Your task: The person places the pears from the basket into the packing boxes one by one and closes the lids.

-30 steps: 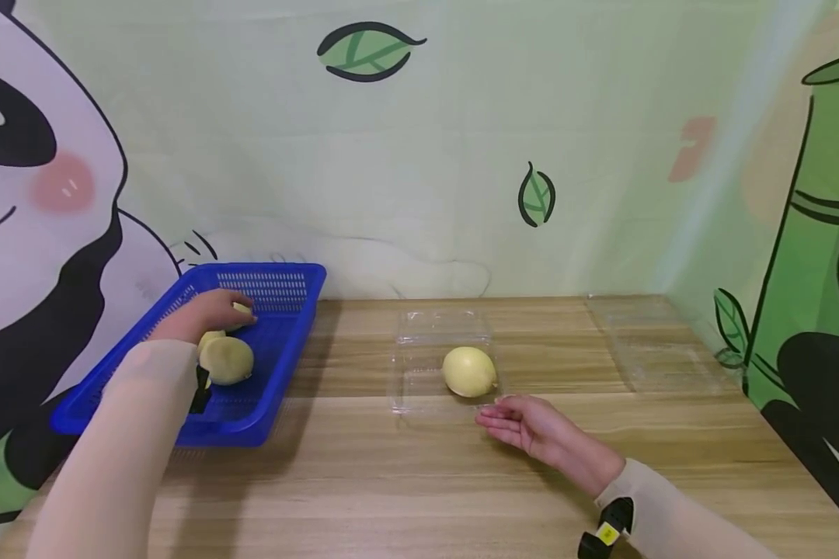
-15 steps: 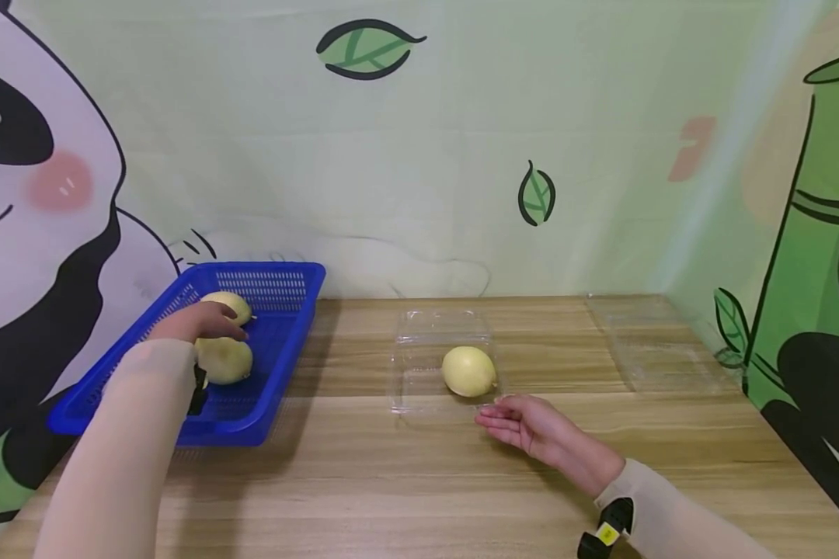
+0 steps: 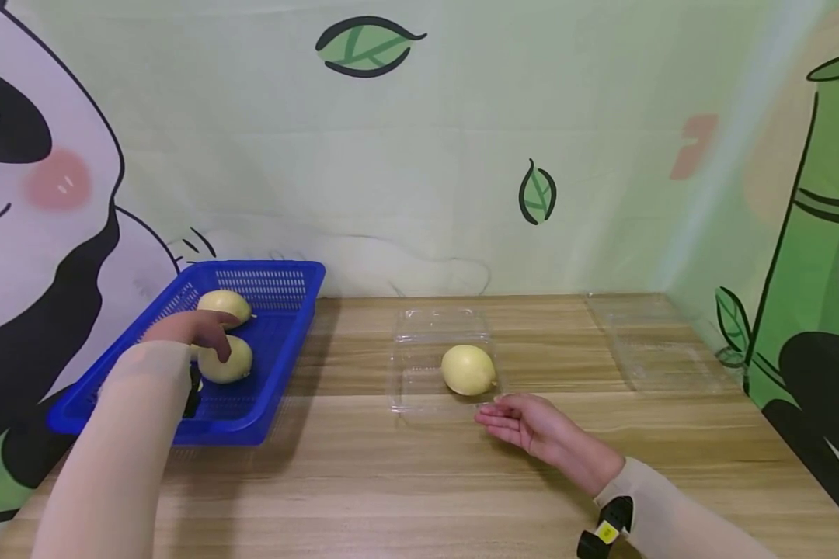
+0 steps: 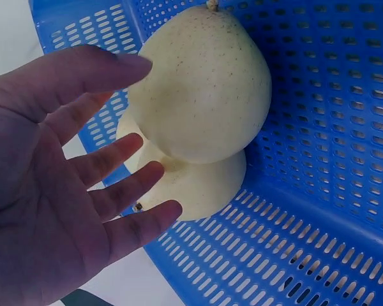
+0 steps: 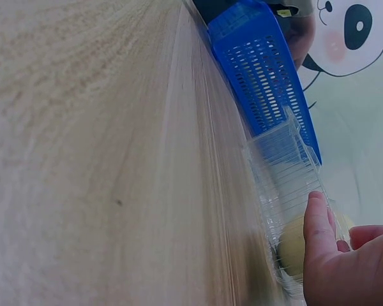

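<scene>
In the head view my left hand (image 3: pixel 192 330) reaches into the blue basket (image 3: pixel 273 404) on the left, its fingers over a pale yellow, speckled pear (image 3: pixel 231 365). The left wrist view shows that hand (image 4: pixel 64 166) with fingers spread beside a pear (image 4: pixel 201 89), not gripping it; more pale pears (image 4: pixel 201 188) lie beneath. Another pear (image 3: pixel 220 304) sits behind the hand. My right hand (image 3: pixel 538 431) pinches the front right corner of a clear plastic container (image 3: pixel 412 380), thumb and fingers either side of its rim. A single pear (image 3: pixel 468 370) rests inside the container.
A second clear plastic container (image 3: pixel 671 353) stands at the back right of the wooden table (image 3: pixel 363 489). Behind rises a green printed backdrop (image 3: pixel 426 155) with a panda and leaves. Both sleeves carry black wrist devices.
Inside the basket my left hand has shifted from the rear pear toward the nearer one, uncovering more of the rear pear. The right hand has stayed at the container's corner.
</scene>
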Available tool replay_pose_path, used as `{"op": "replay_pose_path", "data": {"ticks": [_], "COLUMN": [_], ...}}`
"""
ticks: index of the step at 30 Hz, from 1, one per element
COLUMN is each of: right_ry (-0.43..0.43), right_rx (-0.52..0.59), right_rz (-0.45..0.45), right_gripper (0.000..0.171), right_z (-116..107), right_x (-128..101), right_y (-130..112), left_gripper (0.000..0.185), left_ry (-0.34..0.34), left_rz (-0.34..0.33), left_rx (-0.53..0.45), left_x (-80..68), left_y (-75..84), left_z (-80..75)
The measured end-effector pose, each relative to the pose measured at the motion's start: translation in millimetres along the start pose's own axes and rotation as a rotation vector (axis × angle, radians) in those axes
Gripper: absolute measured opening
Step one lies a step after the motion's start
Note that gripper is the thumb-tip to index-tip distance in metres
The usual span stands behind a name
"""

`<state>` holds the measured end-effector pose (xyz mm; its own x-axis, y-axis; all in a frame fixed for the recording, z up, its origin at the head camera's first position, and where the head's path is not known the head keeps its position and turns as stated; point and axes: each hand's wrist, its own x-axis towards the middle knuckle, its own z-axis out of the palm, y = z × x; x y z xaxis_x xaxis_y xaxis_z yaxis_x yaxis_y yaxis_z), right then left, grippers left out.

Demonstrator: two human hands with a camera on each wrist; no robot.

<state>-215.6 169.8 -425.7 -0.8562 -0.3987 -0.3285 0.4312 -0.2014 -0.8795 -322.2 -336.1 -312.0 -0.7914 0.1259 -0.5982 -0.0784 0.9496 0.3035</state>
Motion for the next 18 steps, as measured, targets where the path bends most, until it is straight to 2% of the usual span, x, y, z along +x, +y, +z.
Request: {"op": "replay_pose_path", "data": {"ticks": [8,14,18], "right_ry": [0.003,0.009,0.006], "right_rx": [0.001,0.007,0.01], "right_rz": [-0.001,0.001,0.001], "right_gripper": [0.023,0.024,0.024], "right_z": [0,-1,-1], "right_x": [0,0,1], "right_y": [0,1,1], "left_gripper": [0.093,0.093,0.096], "left_ry": [-0.013,-0.003,0.012], "left_rz": [-0.103,-0.115,-0.151], "left_rx": [-0.026,-0.024,-0.041], "left_x": [0.8,6.4,13.3], "left_y": [4.8,-0.7,-4.4], "left_z": [3.4,7.6,7.5]}}
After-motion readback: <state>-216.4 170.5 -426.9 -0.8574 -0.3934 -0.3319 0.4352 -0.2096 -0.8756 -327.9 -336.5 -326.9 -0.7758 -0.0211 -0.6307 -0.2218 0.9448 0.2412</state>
